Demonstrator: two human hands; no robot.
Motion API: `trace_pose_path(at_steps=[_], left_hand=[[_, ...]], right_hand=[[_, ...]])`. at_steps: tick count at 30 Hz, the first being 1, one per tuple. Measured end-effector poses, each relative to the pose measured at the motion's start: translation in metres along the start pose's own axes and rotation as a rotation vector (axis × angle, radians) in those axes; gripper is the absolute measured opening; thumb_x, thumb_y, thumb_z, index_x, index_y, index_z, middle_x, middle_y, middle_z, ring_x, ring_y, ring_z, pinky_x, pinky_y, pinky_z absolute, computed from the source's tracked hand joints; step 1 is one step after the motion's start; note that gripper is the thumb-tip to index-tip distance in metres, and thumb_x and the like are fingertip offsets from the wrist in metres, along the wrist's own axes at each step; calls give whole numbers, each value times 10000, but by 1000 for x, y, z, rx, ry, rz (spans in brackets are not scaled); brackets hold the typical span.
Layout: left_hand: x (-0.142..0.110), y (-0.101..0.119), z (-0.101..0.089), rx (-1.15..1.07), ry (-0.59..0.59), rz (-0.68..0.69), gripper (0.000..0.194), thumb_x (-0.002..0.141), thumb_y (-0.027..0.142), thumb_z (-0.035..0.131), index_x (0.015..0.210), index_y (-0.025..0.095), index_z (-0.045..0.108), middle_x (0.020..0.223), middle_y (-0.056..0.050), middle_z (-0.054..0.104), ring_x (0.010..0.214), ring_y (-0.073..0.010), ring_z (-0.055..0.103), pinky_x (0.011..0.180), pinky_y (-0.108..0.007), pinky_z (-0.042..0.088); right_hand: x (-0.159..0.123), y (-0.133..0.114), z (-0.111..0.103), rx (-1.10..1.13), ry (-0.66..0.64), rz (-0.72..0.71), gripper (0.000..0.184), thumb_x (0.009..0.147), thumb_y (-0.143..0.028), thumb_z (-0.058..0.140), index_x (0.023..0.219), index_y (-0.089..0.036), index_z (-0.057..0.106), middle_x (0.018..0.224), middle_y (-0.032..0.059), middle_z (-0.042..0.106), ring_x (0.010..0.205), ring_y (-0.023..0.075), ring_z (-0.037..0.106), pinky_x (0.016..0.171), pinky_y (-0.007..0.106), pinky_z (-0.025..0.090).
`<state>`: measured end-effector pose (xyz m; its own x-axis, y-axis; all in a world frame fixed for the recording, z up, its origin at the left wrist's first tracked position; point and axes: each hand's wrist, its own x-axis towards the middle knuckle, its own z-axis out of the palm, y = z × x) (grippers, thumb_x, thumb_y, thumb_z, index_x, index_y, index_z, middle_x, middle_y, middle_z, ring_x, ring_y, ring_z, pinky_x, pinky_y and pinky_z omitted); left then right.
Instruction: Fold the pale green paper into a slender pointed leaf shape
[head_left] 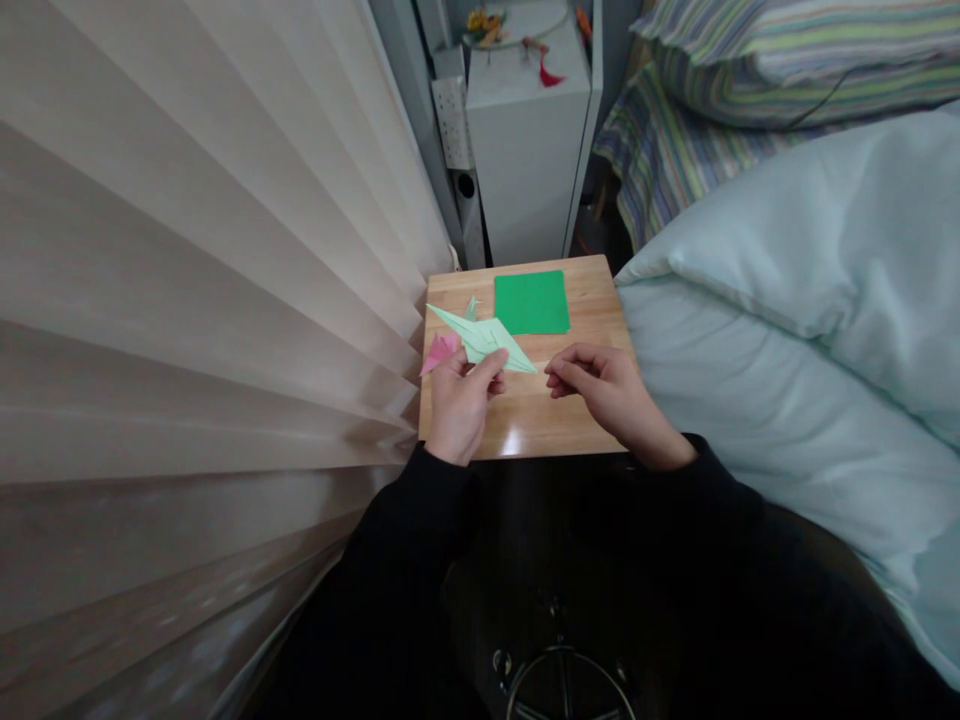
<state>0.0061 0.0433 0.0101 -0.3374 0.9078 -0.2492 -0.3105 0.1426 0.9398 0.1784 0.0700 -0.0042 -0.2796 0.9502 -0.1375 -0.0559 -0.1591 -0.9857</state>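
Observation:
Pinched between the thumb and fingers of my left hand (463,400) is a pale green folded paper (484,338), a long pointed diamond shape held above the small wooden table (525,425). My right hand (600,385) hovers just right of the paper's lower tip, apart from it. Its thumb and index finger are closed together, and whether anything lies between them cannot be made out. Behind my left hand sits a pink folded paper piece (439,350), partly hidden. A small green folded paper (472,308) stands beyond the pale green one. Flat green paper sheets (532,302) lie at the table's back.
Pleated curtains (225,250) hang along the table's left side. A bed with a pale blue quilt (765,330) borders the right. Behind the table stands a white cabinet (529,160) with a red tassel (550,75) on top. A wheeled chair base (564,690) is below.

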Motion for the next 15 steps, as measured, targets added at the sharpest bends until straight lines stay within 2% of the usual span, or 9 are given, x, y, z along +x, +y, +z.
trace_pose_path(at_steps=[2,5,8,11,13,15], left_hand=[[-1,-1,0,43,-63,6,250,686,301,865,785,148,694,660,21,654,560,-73,575,570,-211,491],[-3,-2,1,138,-169,75,277,692,352,881,823,151,744,737,-18,721,635,-120,649,663,-273,563],[-4,-1,2,231,-265,179,218,699,325,880,764,158,757,773,-38,740,715,-154,681,730,-303,579],[-5,-1,3,216,-277,215,227,675,243,889,862,181,776,897,-35,759,839,-163,699,817,-301,577],[-6,-1,3,104,-258,138,318,668,209,883,963,198,764,979,-34,764,933,-171,706,866,-305,576],[-8,1,3,-53,-281,-1,350,686,205,860,1016,190,744,1055,-56,766,1022,-194,709,903,-329,582]], right_hand=[[1,1,1,29,32,48,301,855,-497,708,861,-198,676,712,26,720,604,136,659,604,281,535],[1,-1,1,120,-9,201,364,866,-568,681,919,-210,645,721,39,738,580,142,665,567,277,519],[-1,-7,-1,246,-68,263,313,796,-482,776,840,-199,650,738,36,734,609,131,660,614,277,535],[-2,-10,-3,304,-46,225,259,711,-363,849,774,-188,668,711,2,694,628,110,643,665,272,547],[0,-10,-4,275,35,149,260,694,-357,859,771,-196,670,695,-12,680,626,113,645,679,285,561],[1,-9,-4,195,152,29,276,698,-376,858,793,-210,659,702,-11,692,633,134,664,683,312,577]])
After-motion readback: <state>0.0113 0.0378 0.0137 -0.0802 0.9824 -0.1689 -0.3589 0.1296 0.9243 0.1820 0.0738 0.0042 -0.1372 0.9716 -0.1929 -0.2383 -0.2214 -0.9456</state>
